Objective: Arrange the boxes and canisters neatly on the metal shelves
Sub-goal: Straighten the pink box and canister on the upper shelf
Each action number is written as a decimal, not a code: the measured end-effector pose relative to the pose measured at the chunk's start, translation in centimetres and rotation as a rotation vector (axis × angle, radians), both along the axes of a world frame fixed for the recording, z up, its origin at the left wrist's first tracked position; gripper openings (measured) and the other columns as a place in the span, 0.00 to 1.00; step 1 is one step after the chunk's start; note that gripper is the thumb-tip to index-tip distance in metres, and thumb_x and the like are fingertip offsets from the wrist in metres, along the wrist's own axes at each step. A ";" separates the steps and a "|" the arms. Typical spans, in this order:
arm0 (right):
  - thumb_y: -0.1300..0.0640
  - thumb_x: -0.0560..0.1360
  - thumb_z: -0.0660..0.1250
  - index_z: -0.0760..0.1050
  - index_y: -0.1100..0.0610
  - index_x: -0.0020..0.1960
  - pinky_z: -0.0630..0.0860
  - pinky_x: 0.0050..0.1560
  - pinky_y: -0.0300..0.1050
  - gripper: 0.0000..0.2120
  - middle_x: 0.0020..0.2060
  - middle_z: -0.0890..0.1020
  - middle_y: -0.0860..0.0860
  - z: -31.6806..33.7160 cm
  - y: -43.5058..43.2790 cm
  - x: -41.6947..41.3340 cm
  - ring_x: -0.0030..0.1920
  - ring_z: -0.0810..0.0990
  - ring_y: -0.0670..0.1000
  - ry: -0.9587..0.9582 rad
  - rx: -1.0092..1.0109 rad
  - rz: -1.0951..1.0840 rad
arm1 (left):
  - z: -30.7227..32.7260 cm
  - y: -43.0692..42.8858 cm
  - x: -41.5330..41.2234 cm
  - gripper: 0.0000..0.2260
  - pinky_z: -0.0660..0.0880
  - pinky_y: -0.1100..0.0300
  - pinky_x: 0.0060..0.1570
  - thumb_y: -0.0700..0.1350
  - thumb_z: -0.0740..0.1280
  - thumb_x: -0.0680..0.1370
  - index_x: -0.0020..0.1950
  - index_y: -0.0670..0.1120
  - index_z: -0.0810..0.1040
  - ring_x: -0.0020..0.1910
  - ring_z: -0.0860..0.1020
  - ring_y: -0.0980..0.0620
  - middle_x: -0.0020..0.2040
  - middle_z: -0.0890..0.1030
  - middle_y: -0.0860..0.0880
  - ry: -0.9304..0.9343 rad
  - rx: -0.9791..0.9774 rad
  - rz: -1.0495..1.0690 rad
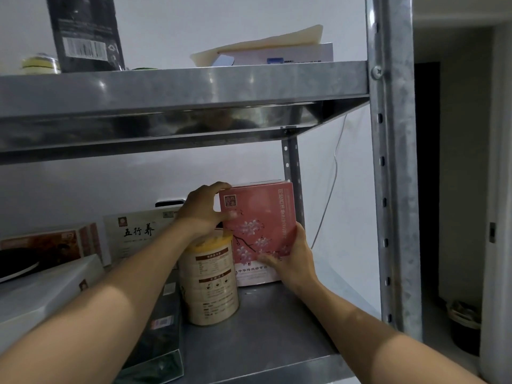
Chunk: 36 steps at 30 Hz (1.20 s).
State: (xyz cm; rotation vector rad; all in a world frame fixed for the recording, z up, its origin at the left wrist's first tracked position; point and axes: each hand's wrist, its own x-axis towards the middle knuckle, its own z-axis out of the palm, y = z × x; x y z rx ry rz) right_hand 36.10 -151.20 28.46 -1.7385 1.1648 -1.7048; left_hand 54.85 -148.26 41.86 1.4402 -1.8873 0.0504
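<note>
Galvanised metal shelf stood against a white wall, dark doorway at right, pink blossom-printed box upright at the shelf's back right, left hand curled over its top corner, right hand gripped its lower edge, cream canister beside it, white box read 五行养.

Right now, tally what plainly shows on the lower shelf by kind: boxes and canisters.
On the lower shelf:
Boxes: 5 (pink box, white lettered box, red-brown box, pale box, dark box)
Canisters: 1 (cream canister)
Total: 6
Anything hidden behind these is not counted.
</note>
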 end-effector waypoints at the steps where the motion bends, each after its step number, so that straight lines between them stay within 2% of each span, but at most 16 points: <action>1: 0.47 0.60 0.83 0.58 0.49 0.72 0.70 0.54 0.32 0.50 0.62 0.75 0.45 0.0 -0.1 0.0 0.59 0.75 0.45 0.002 -0.002 -0.005 | -0.1 -0.2 0.1 0.26 0.66 0.59 0.55 0.48 0.75 0.74 0.70 0.53 0.71 0.64 0.73 0.47 0.65 0.76 0.47 -0.002 -0.005 0.000; 5: 0.46 0.60 0.83 0.58 0.48 0.72 0.74 0.60 0.42 0.50 0.62 0.75 0.45 -0.2 -0.5 0.2 0.60 0.76 0.47 0.005 -0.011 -0.015 | -0.4 -1.0 0.3 0.25 0.67 0.59 0.55 0.45 0.75 0.74 0.68 0.53 0.71 0.64 0.73 0.46 0.65 0.76 0.47 0.009 -0.013 -0.009; 9: 0.47 0.60 0.83 0.57 0.48 0.73 0.73 0.61 0.43 0.50 0.62 0.74 0.45 -0.2 -0.7 0.1 0.61 0.75 0.47 0.013 -0.012 -0.025 | -0.6 -1.8 0.4 0.25 0.68 0.57 0.55 0.46 0.75 0.74 0.68 0.54 0.71 0.64 0.73 0.47 0.66 0.75 0.48 0.004 -0.031 -0.003; 14: 0.47 0.61 0.83 0.56 0.48 0.74 0.72 0.60 0.42 0.50 0.62 0.74 0.44 -0.2 -0.8 0.1 0.61 0.75 0.46 0.021 -0.013 -0.030 | -0.8 -2.2 0.5 0.25 0.72 0.51 0.60 0.46 0.75 0.74 0.68 0.55 0.70 0.63 0.74 0.47 0.67 0.75 0.48 -0.002 -0.039 -0.012; 24: 0.46 0.60 0.83 0.55 0.46 0.74 0.75 0.64 0.51 0.52 0.64 0.74 0.46 -0.4 -1.3 0.2 0.63 0.75 0.49 0.017 0.005 -0.035 | -1.1 -2.7 0.8 0.27 0.72 0.50 0.61 0.46 0.72 0.76 0.72 0.56 0.66 0.64 0.73 0.47 0.69 0.73 0.48 -0.044 -0.036 0.003; 31: 0.48 0.62 0.83 0.52 0.46 0.76 0.71 0.61 0.42 0.54 0.65 0.74 0.46 -0.3 -1.3 0.1 0.63 0.74 0.47 0.023 -0.008 -0.031 | -1.4 -3.1 1.0 0.27 0.72 0.50 0.61 0.46 0.70 0.78 0.74 0.58 0.63 0.65 0.73 0.48 0.71 0.71 0.48 -0.074 -0.035 0.012; 36: 0.47 0.62 0.83 0.52 0.44 0.76 0.75 0.64 0.50 0.53 0.65 0.75 0.45 -0.4 -1.2 0.1 0.63 0.76 0.49 0.028 0.003 -0.041 | -1.5 -3.3 1.1 0.27 0.71 0.52 0.61 0.46 0.69 0.79 0.75 0.58 0.63 0.64 0.73 0.49 0.72 0.70 0.49 -0.055 -0.028 -0.004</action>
